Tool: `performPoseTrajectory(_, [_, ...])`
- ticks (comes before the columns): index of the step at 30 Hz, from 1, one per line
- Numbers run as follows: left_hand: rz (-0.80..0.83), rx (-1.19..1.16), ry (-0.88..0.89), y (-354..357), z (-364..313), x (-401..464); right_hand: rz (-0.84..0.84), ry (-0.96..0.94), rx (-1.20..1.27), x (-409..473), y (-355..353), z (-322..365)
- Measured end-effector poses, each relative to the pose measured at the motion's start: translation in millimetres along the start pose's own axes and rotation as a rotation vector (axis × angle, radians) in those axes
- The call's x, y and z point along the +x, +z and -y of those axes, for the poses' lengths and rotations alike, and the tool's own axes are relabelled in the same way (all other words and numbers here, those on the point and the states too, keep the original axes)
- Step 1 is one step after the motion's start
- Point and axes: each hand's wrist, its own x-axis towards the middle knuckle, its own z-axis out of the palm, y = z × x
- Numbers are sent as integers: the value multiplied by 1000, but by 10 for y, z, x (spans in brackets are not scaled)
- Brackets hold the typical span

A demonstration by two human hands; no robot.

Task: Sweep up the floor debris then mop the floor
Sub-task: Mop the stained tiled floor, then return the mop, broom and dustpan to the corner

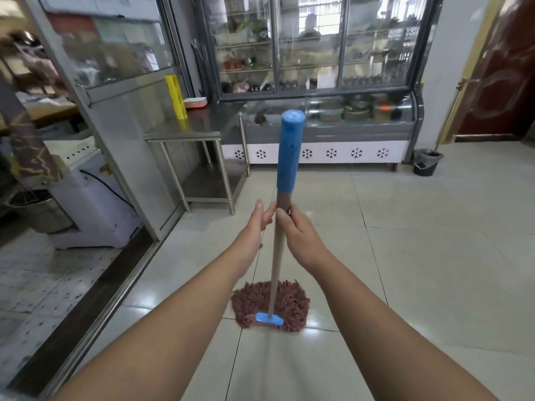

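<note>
A mop stands upright in front of me, its pale wooden handle [274, 270] topped by a blue grip [289, 149]. Its reddish-brown string head [249, 302] with a blue clamp [269, 319] rests flat on the glossy tiled floor [419, 270]. My right hand [298, 235] is wrapped around the handle just below the blue grip. My left hand [256, 227] sits against the handle's left side with the fingers stretched out and the thumb touching the wood, not closed round it.
A steel table [188, 134] with a yellow roll [176, 96] stands ahead left. A glass display fridge [327, 125] fills the back wall. A black bin [427, 162] sits at its right end. A metal door track [115, 293] runs along the left.
</note>
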Motion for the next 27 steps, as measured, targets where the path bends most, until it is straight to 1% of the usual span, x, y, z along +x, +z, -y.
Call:
performPoseTrajectory(3, [71,-28,-22,16,27,443,-62,-17,-134,419,-80,-140])
performPoseTrajectory(8, [130,-74,-92,-92,95,1271,-107,110,-243,1206,-182,-513])
performPoseTrajectory(10, [187,-84,-98,-144,209,1649,-151,137,-250,1547,-167,-644])
performPoseTrajectory(12, [226,-112,-117,-166,339,1970,-191,148,-177,1843,-156,-779])
performPoseTrajectory(14, [280,-155,-178,-227,471,2341,-262,213,-63,2144,-127,-946])
performPoseTrajectory(16, [355,-166,-248,-278,577,2757,-318,297,-1,2459,-150,-1127])
performPoseTrajectory(18, [442,-103,-308,-313,639,3091,-358,364,28,2717,-200,-1307])
performPoseTrajectory(23, [521,-3,-377,-269,854,3843,-367,460,-155,3091,-159,-1721])
performPoseTrajectory(25, [537,15,-378,-169,972,4063,-392,489,-164,3194,-117,-1863])
performPoseTrajectory(27, [508,32,-369,-70,1092,4191,-461,497,-156,3301,-110,-1937])
